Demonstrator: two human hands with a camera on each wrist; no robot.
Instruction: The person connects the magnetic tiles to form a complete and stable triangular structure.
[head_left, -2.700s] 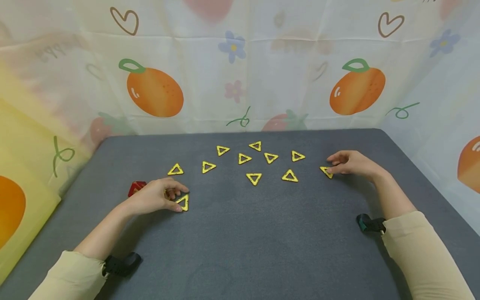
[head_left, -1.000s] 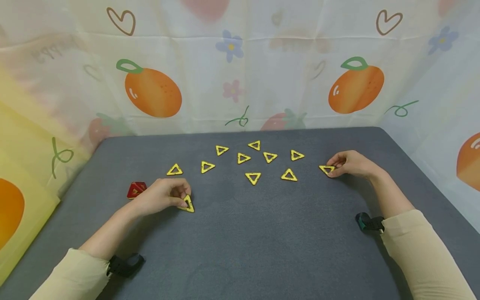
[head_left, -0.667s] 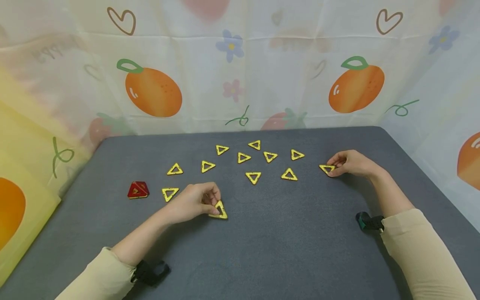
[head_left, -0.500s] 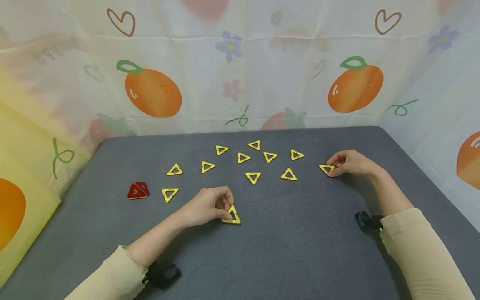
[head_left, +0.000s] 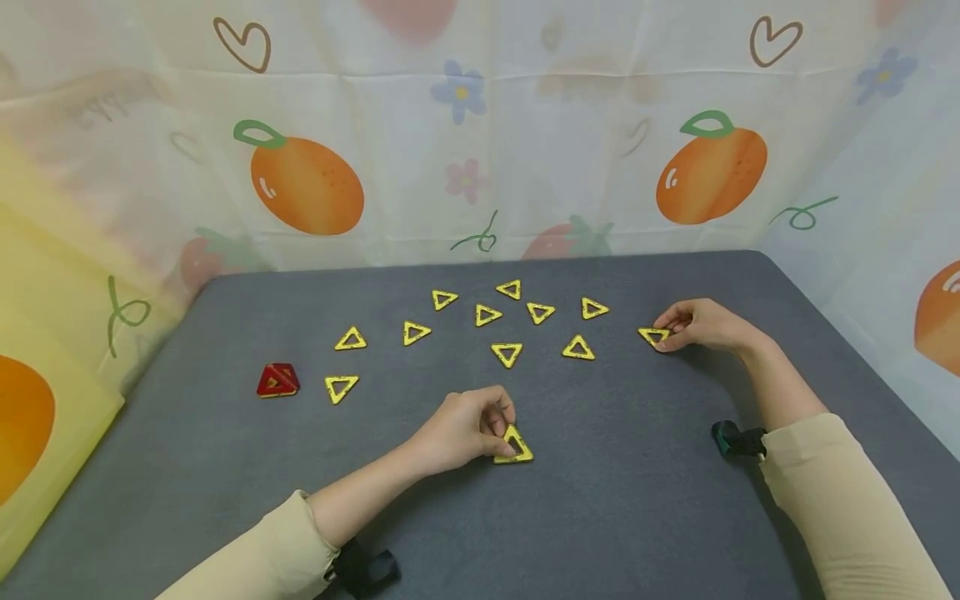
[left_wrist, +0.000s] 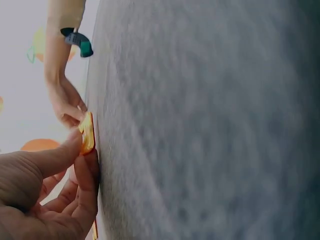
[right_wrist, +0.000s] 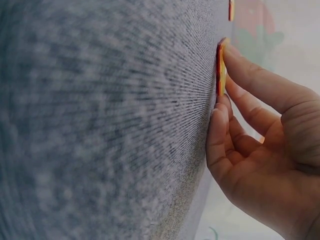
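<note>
In the head view my left hand [head_left: 465,429] pinches a yellow triangular tile [head_left: 522,455] with a hollow middle, near the centre front of the grey table. The left wrist view has the same tile [left_wrist: 88,134] between thumb and fingers, its edge red, close to the table surface. At the right, my right hand [head_left: 705,325] pinches a second triangular tile [head_left: 651,335] by one corner. Its thumb lies on the yellow face of that tile [right_wrist: 221,67] in the right wrist view, with the fingers curled at its lower end.
Several more yellow triangular tiles [head_left: 506,354] lie spread flat over the back half of the table [head_left: 600,517]. At the left stands a small red pyramid [head_left: 277,381], with a yellow tile [head_left: 341,388] beside it. A printed curtain [head_left: 570,150] hangs behind the table.
My left hand has carried its tile from beside the red pyramid rightward and nearer, to the centre front. My right hand, at the same spot, has closed its fingers on its tile.
</note>
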